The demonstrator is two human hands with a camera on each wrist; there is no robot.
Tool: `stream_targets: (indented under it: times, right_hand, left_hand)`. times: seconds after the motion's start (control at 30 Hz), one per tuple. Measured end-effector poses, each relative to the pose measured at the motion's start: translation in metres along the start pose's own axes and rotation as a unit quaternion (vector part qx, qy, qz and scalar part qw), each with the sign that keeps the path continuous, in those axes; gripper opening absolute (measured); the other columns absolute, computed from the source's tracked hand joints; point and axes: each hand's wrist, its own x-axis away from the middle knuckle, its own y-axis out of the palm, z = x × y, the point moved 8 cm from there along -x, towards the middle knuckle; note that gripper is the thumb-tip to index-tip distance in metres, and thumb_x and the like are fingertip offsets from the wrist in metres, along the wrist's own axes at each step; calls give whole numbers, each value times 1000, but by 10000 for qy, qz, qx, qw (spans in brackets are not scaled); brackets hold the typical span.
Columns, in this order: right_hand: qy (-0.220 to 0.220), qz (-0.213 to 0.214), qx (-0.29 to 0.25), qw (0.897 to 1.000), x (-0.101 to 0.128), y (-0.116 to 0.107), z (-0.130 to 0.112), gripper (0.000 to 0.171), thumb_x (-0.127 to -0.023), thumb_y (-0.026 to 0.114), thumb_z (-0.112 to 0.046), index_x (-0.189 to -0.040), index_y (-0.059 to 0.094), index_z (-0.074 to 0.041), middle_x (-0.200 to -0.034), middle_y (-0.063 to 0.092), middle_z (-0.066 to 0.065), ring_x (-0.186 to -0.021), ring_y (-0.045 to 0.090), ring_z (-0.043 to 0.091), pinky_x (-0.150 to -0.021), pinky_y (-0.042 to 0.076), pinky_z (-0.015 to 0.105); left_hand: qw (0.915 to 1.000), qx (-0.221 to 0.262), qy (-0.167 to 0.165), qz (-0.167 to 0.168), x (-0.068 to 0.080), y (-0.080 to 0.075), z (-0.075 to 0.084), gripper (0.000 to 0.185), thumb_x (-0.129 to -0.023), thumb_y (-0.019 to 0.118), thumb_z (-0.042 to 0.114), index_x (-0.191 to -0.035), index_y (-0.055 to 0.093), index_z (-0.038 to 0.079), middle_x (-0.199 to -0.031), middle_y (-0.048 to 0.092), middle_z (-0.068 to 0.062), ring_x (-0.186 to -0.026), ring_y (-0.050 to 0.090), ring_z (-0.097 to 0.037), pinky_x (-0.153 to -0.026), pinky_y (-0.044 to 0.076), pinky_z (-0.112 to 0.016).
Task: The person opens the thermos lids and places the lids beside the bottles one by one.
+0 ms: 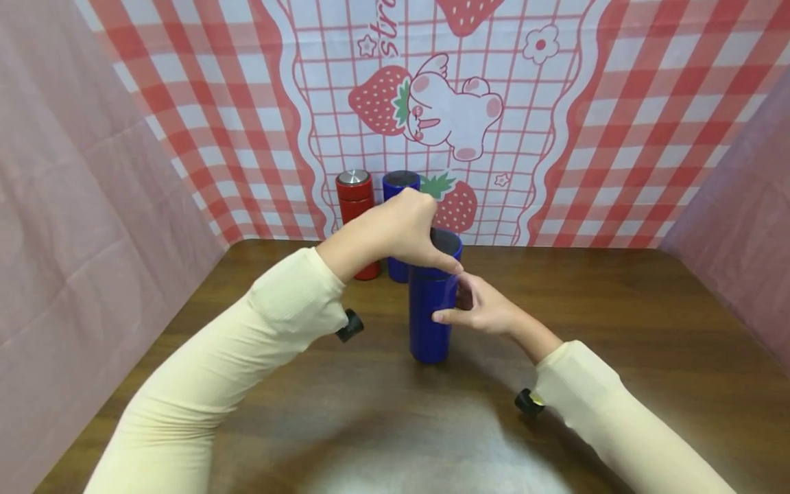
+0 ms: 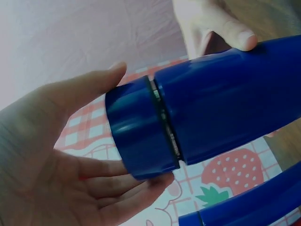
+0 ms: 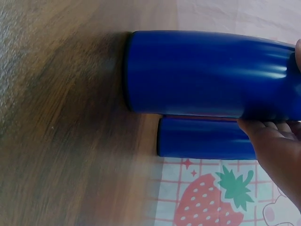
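A blue flask [image 3: 202, 73] stretches sideways across the upper right (its far end cut off by the frame). The right hand [image 3: 277, 148], lower right, grips it. Below shows a second blue flask [image 3: 202, 138], then strawberry-printed cloth [image 3: 207, 205]; brown wood [image 3: 56, 117] fills the left.

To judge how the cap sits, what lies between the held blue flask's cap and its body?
In the left wrist view, a narrow dark seam with light patches lies between the cap and the body; whether it's detached, I cannot tell.
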Motion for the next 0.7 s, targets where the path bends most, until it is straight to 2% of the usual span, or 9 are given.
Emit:
stream_targets:
  times: [0.07, 0.13, 0.23, 0.33, 0.53, 0.7]
  right_hand:
    - [-6, -7, -59, 10000, 0, 0, 0, 65, -83, 72, -7, -138, 39, 5, -131, 57, 26, -117, 59, 21, -96, 52, 33]
    - [-5, -15, -156, 9999, 0, -1, 0, 68, -82, 72, -7, -140, 38, 3, -135, 54, 26, -122, 56, 30, -99, 51, 37]
    - [1, -52, -201, 9998, 0, 0, 1, 67, -83, 72, -8, -140, 38, 4, -135, 54, 26, -123, 54, 35, -100, 51, 39]
    - [30, -59, -213, 9998, 0, 2, 2, 66, -83, 72, -9, -138, 39, 5, -132, 56, 27, -120, 57, 32, -98, 51, 36]
    - [28, -61, -186, 9998, -2, 2, 2, 64, -82, 73, -10, -136, 41, 4, -128, 59, 26, -115, 60, 29, -96, 52, 33]
    - [-21, -38, -247, 9997, -1, 0, 1, 67, -82, 73, -9, -138, 39, 4, -132, 56, 27, -120, 57, 34, -99, 51, 38]
  left_hand:
    - [9994, 25, 118, -312, 0, 4, -1, 53, -71, 78, 54, -90, 60, 7, -79, 58, 0, -67, 51, -9, -61, 47, -19]
    - [9978, 116, 317, -576, -1, 7, -2, 62, -71, 81, 48, -113, 60, 6, -101, 66, -2, -87, 61, -12, -77, 54, -23]
    - [9935, 404, 657, -843, -4, 13, -6, 74, -72, 83, 38, -132, 51, 9, -125, 63, -4, -110, 60, -14, -94, 52, -28]
    - [9864, 894, 1006, -946, -6, 17, -9, 72, -72, 83, 29, -134, 50, 11, -129, 61, -3, -117, 57, -14, -99, 49, -29]
    - [9690, 1796, 1453, -872, -8, 15, -13, 64, -71, 83, 17, -128, 55, 7, -125, 63, -6, -116, 58, -15, -101, 47, -29]
    - [9692, 1819, 1496, -726, -9, 13, -14, 63, -72, 83, 22, -127, 56, 9, -124, 64, -3, -115, 59, -13, -102, 47, -29]
